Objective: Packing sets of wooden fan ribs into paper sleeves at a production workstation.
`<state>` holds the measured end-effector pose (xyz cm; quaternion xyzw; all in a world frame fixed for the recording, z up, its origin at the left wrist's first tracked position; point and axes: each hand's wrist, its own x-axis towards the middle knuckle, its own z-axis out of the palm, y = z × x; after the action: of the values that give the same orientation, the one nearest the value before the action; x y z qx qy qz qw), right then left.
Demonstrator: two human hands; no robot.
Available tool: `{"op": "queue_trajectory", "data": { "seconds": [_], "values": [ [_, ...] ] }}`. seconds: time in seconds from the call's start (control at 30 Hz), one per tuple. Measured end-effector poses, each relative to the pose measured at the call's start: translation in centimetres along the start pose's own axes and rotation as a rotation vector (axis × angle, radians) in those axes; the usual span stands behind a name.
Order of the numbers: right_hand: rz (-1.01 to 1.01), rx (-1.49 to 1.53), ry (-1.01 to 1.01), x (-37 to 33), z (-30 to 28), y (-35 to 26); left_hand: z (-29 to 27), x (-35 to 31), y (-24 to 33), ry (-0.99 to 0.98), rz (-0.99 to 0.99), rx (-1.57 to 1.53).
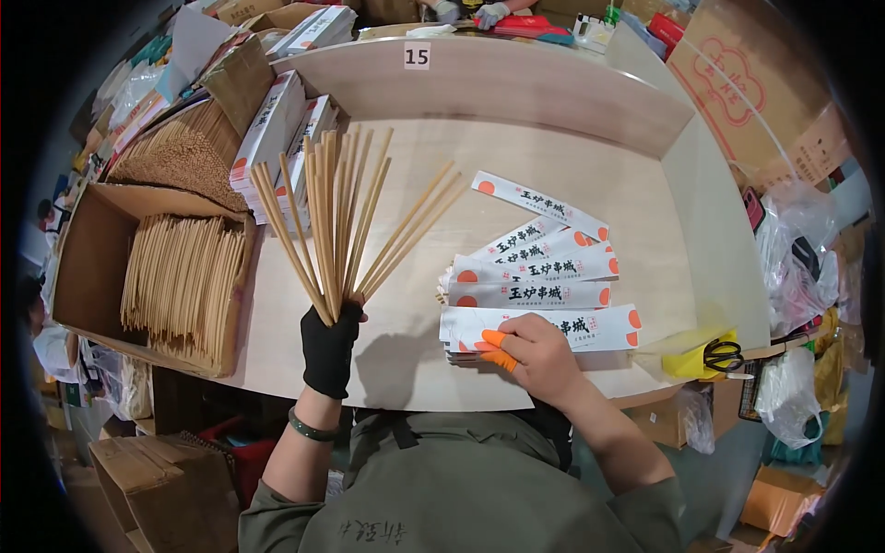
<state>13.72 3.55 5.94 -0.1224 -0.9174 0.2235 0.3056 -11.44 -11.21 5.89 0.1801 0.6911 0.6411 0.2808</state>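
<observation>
Scissors (723,356) (black-handled); white plastic bag (791,394).

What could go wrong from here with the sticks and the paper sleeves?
The sticks fan out widely from the left hand, held only near their lower ends, so an outer one might slip loose. The paper sleeves overlap at uneven angles, so a push from the right hand, whose fingers are on the front one, could slide the pile further out of line.
</observation>
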Motion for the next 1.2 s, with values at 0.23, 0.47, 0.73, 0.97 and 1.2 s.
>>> {"op": "queue_trajectory", "data": {
  "seconds": [0.23, 0.47, 0.73, 0.97, 1.2],
  "values": [
    [0.449, 0.303, 0.032, 2.5, -2.0, -0.3, -2.2, -1.0, 1.0, -0.139, -0.015, 0.189],
    [0.626, 0.572, 0.043, 4.4, -4.4, -0.3, -4.4, -1.4, 2.7, -0.290, -0.050, 0.276],
    [0.354, 0.275, -0.139, 4.2, -4.2, -0.5, -6.0, -0.6, 3.6, -0.333, 0.166, 0.466],
    [0.487, 0.298, -0.032, 4.7, -5.1, 0.1, -5.7, -0.6, 3.5, -0.311, 0.119, 0.391],
    [0.631, 0.509, -0.031, 4.9, -6.1, -0.3, -5.6, -0.1, 3.5, -0.265, 0.095, 0.353]
  ]
}}
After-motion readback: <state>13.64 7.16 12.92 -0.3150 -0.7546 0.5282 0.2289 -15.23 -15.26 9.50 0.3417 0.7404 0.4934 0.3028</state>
